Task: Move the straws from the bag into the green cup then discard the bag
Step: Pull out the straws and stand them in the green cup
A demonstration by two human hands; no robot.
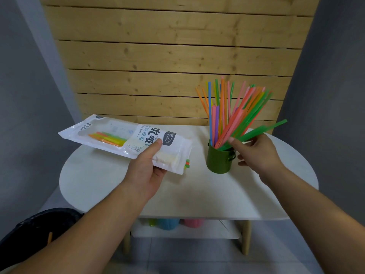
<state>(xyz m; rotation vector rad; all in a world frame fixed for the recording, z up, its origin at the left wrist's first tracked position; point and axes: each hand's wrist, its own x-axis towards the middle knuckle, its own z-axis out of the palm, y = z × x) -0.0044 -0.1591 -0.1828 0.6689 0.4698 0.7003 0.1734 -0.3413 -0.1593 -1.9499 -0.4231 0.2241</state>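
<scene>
— Where's the bag?
— The left hand (147, 171) holds the glossy white plastic bag (122, 139) above the rounded matte table (197, 194), thumb on top and fingers curled beneath. The remaining straws (110, 138) show through its clear window.
— And the green cup?
— The cylindrical green cup (219, 161) stands to the bag's right, with thin bright straws (227, 115) fanning out of it. The right hand (258, 153) pinches a few green ones between thumb and fingers.

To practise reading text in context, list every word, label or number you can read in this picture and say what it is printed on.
"吮吸": large characters on the bag.
"nk Straw": beside them, only a fragment legible.
"亿品": on the bag's dark label; the tiny Latin letters there are blurred.
Small print at the bag's far end: too small to read.
</scene>
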